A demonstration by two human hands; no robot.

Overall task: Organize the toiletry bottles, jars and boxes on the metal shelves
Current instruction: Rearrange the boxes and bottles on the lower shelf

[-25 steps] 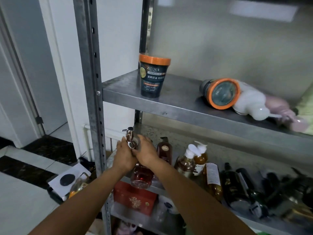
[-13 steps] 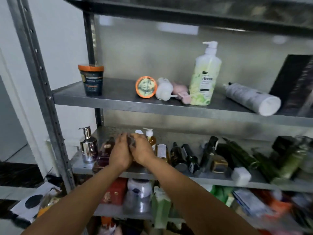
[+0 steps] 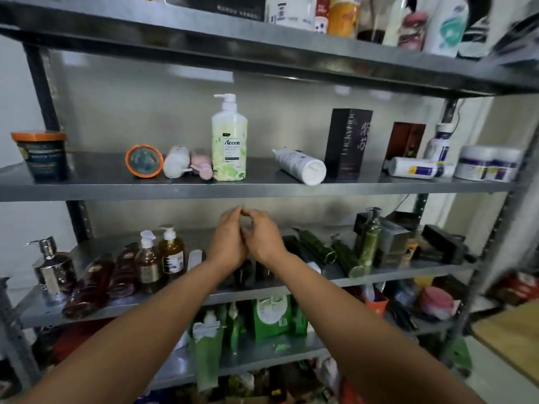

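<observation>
1. Hand state: the left hand [image 3: 227,240] and the right hand [image 3: 264,239] are together at frame centre; the heels touch, the fingertips meet and the fingers are loosely curled; no item is visible in either.
2. Position: both hands hover between the front edge of the middle shelf [image 3: 262,193] and the lower shelf [image 3: 116,304].
3. Lower shelf: right of the hands, green tubes [image 3: 313,246] lie flat near an upright green pump bottle [image 3: 369,237]; to the left, two amber pump bottles [image 3: 172,252] stand upright; further left, red-brown bottles [image 3: 90,284] lie tipped beside a chrome dispenser [image 3: 52,269].
4. Middle shelf: an orange-rimmed jar [image 3: 143,161], a pink bottle [image 3: 201,167] and a white bottle [image 3: 300,166] lie on their sides; the pale-green pump bottle [image 3: 229,147], the orange-lidded tub [image 3: 40,154] and the black box [image 3: 347,144] stand upright.
5. Step in hand (judgement): selection of the next item; most fallen items are not yet righted.
6. Procedure: separate the hands; grip a fallen bottle round its body, not its pump; steady the neighbours with the free hand; set it upright, well behind the shelf edge.
</observation>
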